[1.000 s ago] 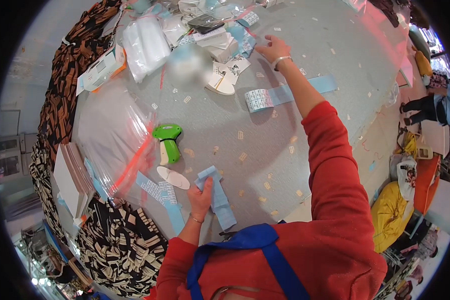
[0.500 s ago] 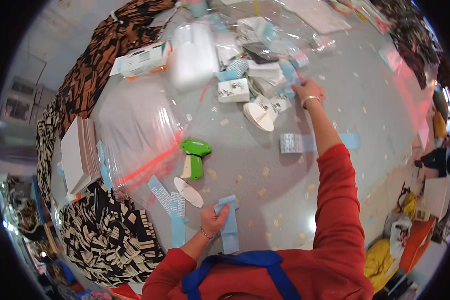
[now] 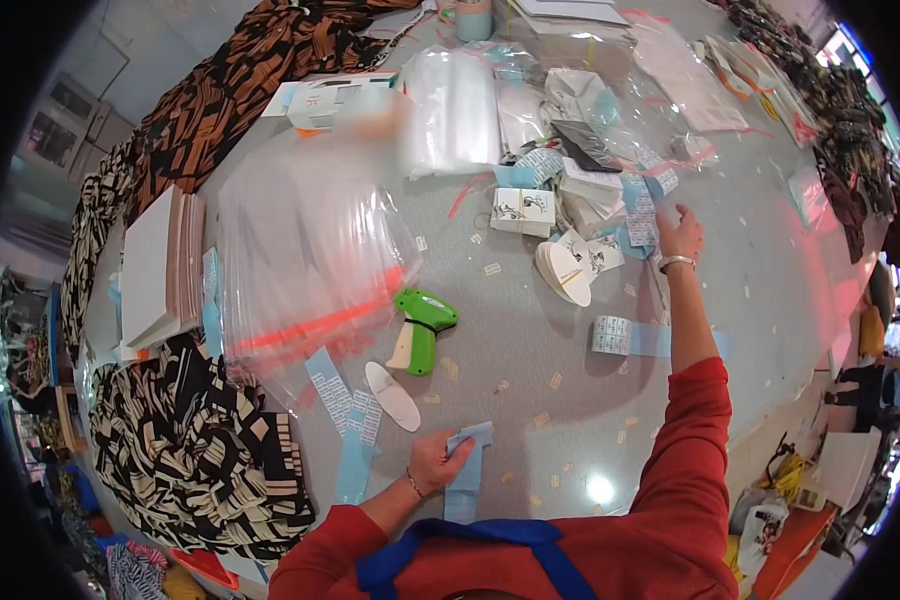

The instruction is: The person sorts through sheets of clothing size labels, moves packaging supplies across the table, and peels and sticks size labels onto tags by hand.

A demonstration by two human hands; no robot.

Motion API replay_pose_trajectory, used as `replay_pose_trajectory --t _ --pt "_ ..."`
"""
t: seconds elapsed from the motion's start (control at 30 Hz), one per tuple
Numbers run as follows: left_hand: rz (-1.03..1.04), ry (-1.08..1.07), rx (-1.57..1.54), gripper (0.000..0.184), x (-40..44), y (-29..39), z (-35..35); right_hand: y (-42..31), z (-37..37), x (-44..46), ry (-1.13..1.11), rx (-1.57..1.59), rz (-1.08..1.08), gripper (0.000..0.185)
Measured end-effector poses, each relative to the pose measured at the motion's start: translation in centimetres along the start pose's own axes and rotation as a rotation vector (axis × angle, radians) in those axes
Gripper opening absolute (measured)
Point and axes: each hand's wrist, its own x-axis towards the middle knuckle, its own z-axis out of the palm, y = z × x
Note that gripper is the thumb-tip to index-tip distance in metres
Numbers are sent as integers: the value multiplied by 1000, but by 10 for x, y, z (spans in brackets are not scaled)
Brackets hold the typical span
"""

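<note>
Close to my body, my left hand is closed, thumb on top, around a folded light-blue label strip. My right hand is stretched far forward, its fingers apart and holding nothing that I can see. Just left of its fingertips lie blue strips of printed labels. A roll of printed labels with a blue tail sits below, left of the right forearm. Further left are a green tagging gun, a white oval card and two label strips.
Clear plastic bags with a red seal cover the left side. Behind the middle stand card stacks, oval tags and a black flat object. Patterned cloth and a stack of boards lie left.
The view has shifted, so the table's things appear further right and lower. My right hand's fingers now spread more beside the blue strips. My left hand keeps its hold on the strip.
</note>
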Motion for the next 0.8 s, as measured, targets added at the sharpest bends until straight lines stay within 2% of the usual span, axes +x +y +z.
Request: replay_pose_trajectory --t 0.1,0.17,0.2,0.27,0.33,0.47,0.5,0.6,0.63,0.7,0.8 --pt "35 12 11 17 -2 -7 2 -16 -1 -18 256 348 -548 38" --pt "37 17 9 16 -2 -9 4 -44 -20 -54 171 453 -669 35" --pt "39 19 7 16 -2 -8 4 -57 -27 -74 165 540 -808 35" --pt "27 20 -21 16 0 -2 3 -78 -57 -127 -7 580 -951 28" --pt "5 24 -58 15 0 2 3 -79 -62 -172 -271 603 -1082 28" --pt "-17 65 -120 16 0 8 4 -57 -72 -257 -545 680 -1289 29" --pt "-15 82 -130 17 0 9 4 -49 -76 -274 -621 687 -1269 29" --pt "-128 -48 -15 19 -5 -4 -1 -17 -88 -315 -826 690 -1142 34" --pt "-105 -12 -63 19 -6 -7 1 -8 -94 -325 -887 686 -1093 36" --pt "-55 61 -165 21 -5 -8 6 10 -110 -343 -886 694 -913 45" --pt "-196 113 -346 22 -8 2 8 33 -128 -367 -931 733 -661 58"
